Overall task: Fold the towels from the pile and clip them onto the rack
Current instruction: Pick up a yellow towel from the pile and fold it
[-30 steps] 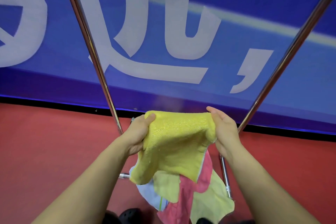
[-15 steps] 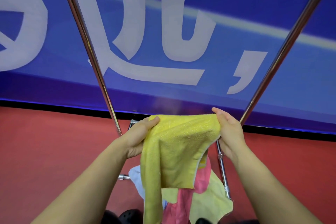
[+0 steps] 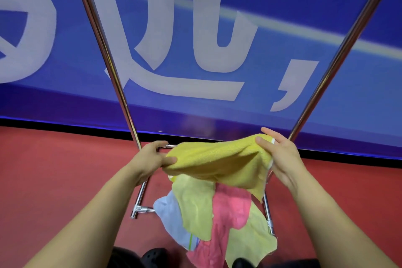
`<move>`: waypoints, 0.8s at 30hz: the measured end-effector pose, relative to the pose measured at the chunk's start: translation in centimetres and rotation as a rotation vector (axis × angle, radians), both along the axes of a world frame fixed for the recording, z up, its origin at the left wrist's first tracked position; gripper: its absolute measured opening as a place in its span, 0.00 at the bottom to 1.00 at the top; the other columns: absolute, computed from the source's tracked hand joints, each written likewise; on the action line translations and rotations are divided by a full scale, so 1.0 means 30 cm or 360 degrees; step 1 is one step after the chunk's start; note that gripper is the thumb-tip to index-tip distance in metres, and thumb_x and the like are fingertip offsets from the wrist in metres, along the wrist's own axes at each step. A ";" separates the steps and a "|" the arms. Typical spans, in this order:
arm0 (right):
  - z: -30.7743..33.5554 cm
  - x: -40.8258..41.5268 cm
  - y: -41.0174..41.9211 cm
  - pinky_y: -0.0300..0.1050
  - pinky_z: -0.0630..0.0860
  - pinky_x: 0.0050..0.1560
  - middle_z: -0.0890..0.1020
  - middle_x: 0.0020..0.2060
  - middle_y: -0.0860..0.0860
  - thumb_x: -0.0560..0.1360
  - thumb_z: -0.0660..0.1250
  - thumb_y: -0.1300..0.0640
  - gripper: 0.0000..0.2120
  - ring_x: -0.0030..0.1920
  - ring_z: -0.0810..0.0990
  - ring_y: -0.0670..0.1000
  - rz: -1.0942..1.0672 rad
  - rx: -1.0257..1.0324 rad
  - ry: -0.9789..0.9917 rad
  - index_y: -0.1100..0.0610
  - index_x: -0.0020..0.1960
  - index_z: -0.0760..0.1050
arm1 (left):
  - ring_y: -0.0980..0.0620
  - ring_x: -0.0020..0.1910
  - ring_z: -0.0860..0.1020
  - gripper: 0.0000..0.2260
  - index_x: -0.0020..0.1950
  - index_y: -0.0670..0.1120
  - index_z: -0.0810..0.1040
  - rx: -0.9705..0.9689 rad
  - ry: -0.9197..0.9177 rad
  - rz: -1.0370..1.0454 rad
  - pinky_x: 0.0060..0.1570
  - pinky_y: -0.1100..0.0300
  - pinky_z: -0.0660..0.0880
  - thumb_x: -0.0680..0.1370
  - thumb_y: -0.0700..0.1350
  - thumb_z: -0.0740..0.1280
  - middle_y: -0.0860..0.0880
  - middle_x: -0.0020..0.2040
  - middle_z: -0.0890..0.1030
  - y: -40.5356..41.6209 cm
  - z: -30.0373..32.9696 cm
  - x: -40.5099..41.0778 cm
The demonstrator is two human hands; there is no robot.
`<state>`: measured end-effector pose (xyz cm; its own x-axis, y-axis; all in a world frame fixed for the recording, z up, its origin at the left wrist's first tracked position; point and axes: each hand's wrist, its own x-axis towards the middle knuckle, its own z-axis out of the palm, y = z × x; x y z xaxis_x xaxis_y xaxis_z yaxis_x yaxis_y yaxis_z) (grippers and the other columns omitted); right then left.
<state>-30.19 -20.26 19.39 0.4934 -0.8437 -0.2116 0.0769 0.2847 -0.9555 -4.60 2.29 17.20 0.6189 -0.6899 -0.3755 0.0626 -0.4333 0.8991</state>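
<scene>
I hold a yellow towel [image 3: 219,162] stretched sideways between both hands, above the floor. My left hand [image 3: 154,156] pinches its left end. My right hand [image 3: 278,154] grips its right end with thumb and fingers. Below it lies the pile of towels [image 3: 217,220] on the red floor: pale yellow, pink and light blue ones overlapping. The metal rack [image 3: 108,65] rises around the pile, one upright pole on the left and another pole [image 3: 339,59] on the right. No clips are in sight.
A blue banner with large white characters [image 3: 195,50] stands just behind the rack. The rack's base bars [image 3: 141,210] lie on the red floor beside the pile. Black shoes [image 3: 152,257] show at the bottom edge.
The towel hung down in a long fold from my hands; now it is pulled wide and nearly level, with my hands farther apart and the right one raised a little.
</scene>
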 end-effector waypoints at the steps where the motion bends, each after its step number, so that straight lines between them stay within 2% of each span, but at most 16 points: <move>1: -0.001 -0.002 0.004 0.47 0.84 0.50 0.85 0.52 0.63 0.74 0.73 0.67 0.19 0.45 0.85 0.55 0.0019 -0.0073 0.0032 0.57 0.64 0.80 | 0.50 0.36 0.80 0.14 0.62 0.42 0.79 0.0179 -0.0225 -0.0092 0.43 0.56 0.78 0.77 0.36 0.73 0.44 0.37 0.82 -0.001 -0.011 0.001; 2: -0.005 0.002 0.008 0.47 0.83 0.52 0.85 0.52 0.64 0.74 0.74 0.67 0.18 0.46 0.84 0.54 0.0006 -0.0171 0.0089 0.57 0.63 0.81 | 0.49 0.35 0.77 0.05 0.53 0.39 0.81 0.0313 -0.0422 -0.0182 0.42 0.55 0.76 0.79 0.40 0.72 0.45 0.36 0.80 -0.002 -0.015 -0.003; 3: -0.006 0.004 0.011 0.48 0.82 0.53 0.86 0.52 0.63 0.74 0.74 0.66 0.16 0.47 0.84 0.53 -0.0026 -0.0282 0.0163 0.56 0.61 0.83 | 0.48 0.35 0.73 0.09 0.45 0.38 0.80 0.0412 -0.0589 -0.0239 0.39 0.55 0.71 0.82 0.43 0.69 0.46 0.35 0.77 -0.006 -0.015 -0.008; 4: -0.008 0.007 0.013 0.48 0.82 0.55 0.86 0.50 0.62 0.75 0.75 0.64 0.13 0.47 0.85 0.53 -0.0062 -0.0362 0.0217 0.54 0.58 0.84 | 0.49 0.37 0.71 0.13 0.42 0.40 0.76 0.0461 -0.0706 -0.0262 0.39 0.55 0.68 0.84 0.45 0.65 0.47 0.35 0.74 -0.012 -0.022 -0.010; 7: -0.010 0.008 0.010 0.54 0.81 0.60 0.88 0.46 0.55 0.75 0.75 0.60 0.07 0.52 0.86 0.55 -0.0126 -0.0485 0.0316 0.52 0.52 0.86 | 0.47 0.44 0.72 0.13 0.45 0.44 0.70 0.0377 -0.0745 -0.0239 0.46 0.52 0.67 0.87 0.49 0.57 0.48 0.41 0.74 -0.021 -0.018 -0.022; 9: -0.008 0.006 0.009 0.52 0.81 0.59 0.88 0.46 0.52 0.76 0.74 0.60 0.05 0.53 0.86 0.54 -0.0127 -0.0548 0.0353 0.52 0.50 0.85 | 0.47 0.42 0.70 0.14 0.42 0.47 0.66 0.0345 -0.0780 -0.0225 0.44 0.52 0.64 0.87 0.49 0.56 0.49 0.38 0.71 -0.027 -0.028 -0.020; 11: -0.012 0.002 0.002 0.50 0.80 0.57 0.87 0.46 0.50 0.78 0.73 0.59 0.04 0.52 0.86 0.53 -0.0132 -0.0649 0.0428 0.52 0.50 0.84 | 0.48 0.41 0.71 0.12 0.46 0.46 0.69 0.0224 -0.0774 -0.0139 0.42 0.53 0.65 0.86 0.49 0.58 0.50 0.39 0.72 -0.034 -0.031 -0.022; 13: -0.019 -0.004 -0.010 0.40 0.78 0.54 0.86 0.46 0.47 0.79 0.71 0.58 0.03 0.50 0.84 0.50 -0.0128 -0.0799 0.0536 0.53 0.51 0.83 | 0.51 0.41 0.74 0.08 0.53 0.44 0.75 0.0040 -0.0732 0.0009 0.41 0.60 0.69 0.85 0.48 0.63 0.51 0.43 0.77 -0.034 -0.021 -0.025; 15: -0.030 -0.012 -0.021 0.26 0.71 0.47 0.84 0.46 0.46 0.80 0.68 0.58 0.03 0.47 0.80 0.47 -0.0114 -0.0942 0.0671 0.53 0.51 0.81 | 0.56 0.43 0.77 0.07 0.57 0.46 0.78 -0.0131 -0.0563 0.0212 0.43 0.68 0.71 0.82 0.47 0.69 0.53 0.49 0.80 -0.025 -0.012 -0.025; 16: -0.038 -0.015 -0.027 0.25 0.69 0.45 0.83 0.47 0.46 0.80 0.68 0.58 0.03 0.46 0.79 0.47 -0.0114 -0.0980 0.0711 0.54 0.51 0.80 | 0.56 0.44 0.79 0.09 0.58 0.46 0.79 -0.0198 -0.0403 0.0299 0.44 0.67 0.73 0.80 0.48 0.71 0.52 0.51 0.81 -0.019 -0.010 -0.021; 18: -0.050 -0.019 -0.037 0.28 0.69 0.45 0.83 0.48 0.47 0.81 0.68 0.58 0.03 0.44 0.78 0.47 -0.0126 -0.1008 0.0728 0.55 0.52 0.80 | 0.53 0.43 0.81 0.11 0.60 0.46 0.81 -0.0272 -0.0044 0.0409 0.41 0.62 0.76 0.79 0.48 0.73 0.48 0.52 0.83 -0.005 -0.002 -0.010; 19: -0.055 -0.021 -0.040 0.33 0.71 0.46 0.83 0.49 0.47 0.80 0.68 0.58 0.04 0.43 0.77 0.46 -0.0138 -0.0981 0.0711 0.55 0.52 0.81 | 0.53 0.41 0.81 0.11 0.60 0.45 0.82 -0.0304 0.0126 0.0434 0.39 0.61 0.77 0.79 0.47 0.73 0.47 0.51 0.84 0.001 0.002 -0.003; 21: -0.060 -0.020 -0.043 0.41 0.73 0.51 0.84 0.49 0.47 0.80 0.68 0.58 0.05 0.46 0.79 0.47 -0.0185 -0.0830 0.0648 0.56 0.53 0.82 | 0.53 0.36 0.82 0.10 0.61 0.43 0.82 -0.0413 0.0398 0.0449 0.34 0.61 0.79 0.80 0.42 0.71 0.45 0.46 0.85 0.006 0.010 0.005; 23: -0.063 -0.021 -0.050 0.43 0.75 0.56 0.85 0.47 0.47 0.79 0.69 0.58 0.06 0.51 0.82 0.48 -0.0245 -0.0595 0.0570 0.57 0.53 0.84 | 0.53 0.34 0.83 0.11 0.62 0.41 0.81 -0.0523 0.0494 0.0470 0.33 0.62 0.81 0.81 0.36 0.68 0.43 0.45 0.85 0.006 0.017 0.006; 24: -0.062 -0.022 -0.052 0.43 0.77 0.54 0.84 0.45 0.46 0.79 0.70 0.57 0.07 0.48 0.82 0.47 -0.0247 -0.0474 0.0538 0.58 0.53 0.84 | 0.53 0.33 0.83 0.12 0.63 0.41 0.81 -0.0566 0.0513 0.0488 0.33 0.63 0.81 0.80 0.34 0.68 0.42 0.45 0.84 0.005 0.018 0.007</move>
<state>-30.83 -21.83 17.54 0.3017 -0.9503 -0.0763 -0.2322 0.0044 -0.9727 -4.41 2.44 17.75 0.7033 -0.6152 -0.3561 0.4332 -0.0262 0.9009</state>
